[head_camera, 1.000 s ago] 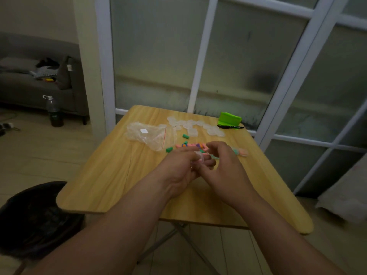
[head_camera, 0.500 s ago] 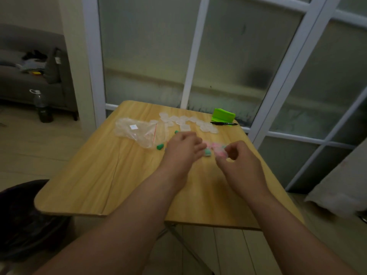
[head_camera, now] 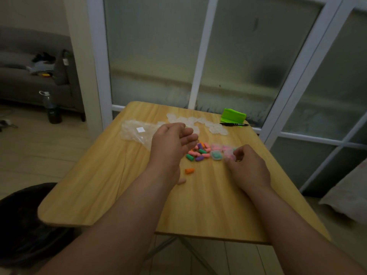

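Near the worktop's [head_camera: 198,205] middle, the left hand [head_camera: 172,141] hovered over the earplugs [head_camera: 200,152], its grip slack and apart. The right hand's [head_camera: 248,167] grip, dimly seen, seemed pinched on the pink case [head_camera: 228,154]. A brushing forearm might roll the stray orange earplug [head_camera: 189,171] towards the near edge.

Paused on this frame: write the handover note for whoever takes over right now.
Left hand: open, holding nothing, above the loose earplugs.
Right hand: grip curled on a pink-filled case, low over the table.
Done: a few cases filled and set beside the pile, among them a teal-filled case.
Left: the pile, plus an orange plug lying apart on the near side. The empty cases wait at the far edge beside the plastic bag.
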Demonstrator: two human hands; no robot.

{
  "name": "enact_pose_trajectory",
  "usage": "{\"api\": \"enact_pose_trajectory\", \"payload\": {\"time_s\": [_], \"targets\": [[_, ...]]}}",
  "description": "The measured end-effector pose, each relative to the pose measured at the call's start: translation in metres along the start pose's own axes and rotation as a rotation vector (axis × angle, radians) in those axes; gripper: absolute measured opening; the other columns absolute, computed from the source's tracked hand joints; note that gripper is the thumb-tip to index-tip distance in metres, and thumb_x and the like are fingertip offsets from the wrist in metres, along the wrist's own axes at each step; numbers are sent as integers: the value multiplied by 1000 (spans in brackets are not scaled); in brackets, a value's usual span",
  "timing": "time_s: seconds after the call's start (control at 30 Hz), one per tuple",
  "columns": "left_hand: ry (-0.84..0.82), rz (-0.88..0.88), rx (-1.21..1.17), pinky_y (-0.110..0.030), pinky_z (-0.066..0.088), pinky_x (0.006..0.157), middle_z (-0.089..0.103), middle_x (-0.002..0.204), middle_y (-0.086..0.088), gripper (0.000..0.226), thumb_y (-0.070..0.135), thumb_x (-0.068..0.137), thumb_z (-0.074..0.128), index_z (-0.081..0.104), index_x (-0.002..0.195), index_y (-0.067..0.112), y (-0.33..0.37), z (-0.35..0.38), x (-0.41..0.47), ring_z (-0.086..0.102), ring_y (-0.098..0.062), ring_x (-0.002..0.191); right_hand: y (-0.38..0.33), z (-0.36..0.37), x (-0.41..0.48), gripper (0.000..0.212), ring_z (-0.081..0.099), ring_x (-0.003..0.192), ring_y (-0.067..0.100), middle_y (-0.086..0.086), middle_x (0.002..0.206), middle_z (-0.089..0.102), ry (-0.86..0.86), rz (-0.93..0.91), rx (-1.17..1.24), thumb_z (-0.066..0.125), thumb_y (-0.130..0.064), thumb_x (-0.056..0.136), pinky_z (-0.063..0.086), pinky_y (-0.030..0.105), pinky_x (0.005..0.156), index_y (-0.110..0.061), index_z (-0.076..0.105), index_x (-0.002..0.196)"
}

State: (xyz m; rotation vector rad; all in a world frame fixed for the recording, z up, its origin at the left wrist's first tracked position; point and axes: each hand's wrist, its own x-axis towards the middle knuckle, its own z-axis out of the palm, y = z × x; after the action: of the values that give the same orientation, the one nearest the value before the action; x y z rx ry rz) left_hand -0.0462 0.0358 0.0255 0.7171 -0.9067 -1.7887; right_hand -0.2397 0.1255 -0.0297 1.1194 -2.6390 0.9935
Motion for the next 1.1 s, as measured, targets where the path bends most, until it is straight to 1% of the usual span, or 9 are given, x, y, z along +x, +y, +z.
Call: {"api": "enact_pose_trajectory", "payload": {"time_s": [0.17,0.27,0.33,0.47,0.6,0.73,0.8,0.93,1.1], "targets": [[-6,-24,-15,-42,65,85,72,102,-17,19,12,104,54,62,117,1,-1,0,5,77,-27,91,1,4,-1,18,63,94,17,-9,101,65,12,-17,14,73,-43,95,53,37,78,-38,57,100],[-3,-56,-35,-41,65,85,72,101,-16,20,13,103,54,62,117,1,-1,-2,6,77,-29,95,2,3,-4,17,61,97,16,-9,105,65,16,-6,41,70,-42,96,48,34,75,-34,59,104],[3,-66,-43,-42,64,85,73,99,-14,20,14,103,55,63,117,2,0,-3,7,76,-27,90,-1,-1,-5,17,59,98,14,-9,107,64,41,-8,65,70,-40,97,45,33,73,-30,61,108],[33,-70,-68,-39,61,79,74,95,-10,22,16,100,56,66,115,4,8,-8,11,71,-23,80,-21,-2,-4,14,61,98,13,-7,107,67,69,-106,141,67,-31,99,53,36,76,-27,64,112],[72,-70,-111,-38,59,78,75,85,-5,22,17,99,56,68,114,5,13,-11,17,69,-20,74,-46,5,11,16,62,101,12,-10,109,67,47,-213,69,66,-32,98,56,44,88,-30,65,114],[91,-53,-130,-36,58,76,75,84,-5,22,13,100,53,70,112,6,15,-13,23,68,-19,74,-55,8,48,23,65,108,22,-1,119,72,6,-195,26,61,-21,100,53,38,87,-23,69,121],[91,-41,-121,-36,58,77,75,84,-5,21,10,98,53,71,107,6,16,-15,27,68,-19,77,-54,12,71,30,66,115,29,4,127,72,-31,-172,-36,56,-18,100,52,39,88,-22,69,127],[85,-44,-118,-34,56,73,74,85,-6,18,8,96,52,70,99,9,15,-15,33,67,-20,75,-49,24,110,46,61,125,37,10,139,68,-147,-170,-235,53,-15,98,53,45,99,-25,63,141],[69,-63,-133,-34,55,74,74,85,-6,19,9,97,51,70,101,9,13,-12,37,66,-20,75,-58,41,141,56,55,134,37,7,150,59,-241,-291,-569,54,-19,99,50,47,104,-32,51,154]]}}
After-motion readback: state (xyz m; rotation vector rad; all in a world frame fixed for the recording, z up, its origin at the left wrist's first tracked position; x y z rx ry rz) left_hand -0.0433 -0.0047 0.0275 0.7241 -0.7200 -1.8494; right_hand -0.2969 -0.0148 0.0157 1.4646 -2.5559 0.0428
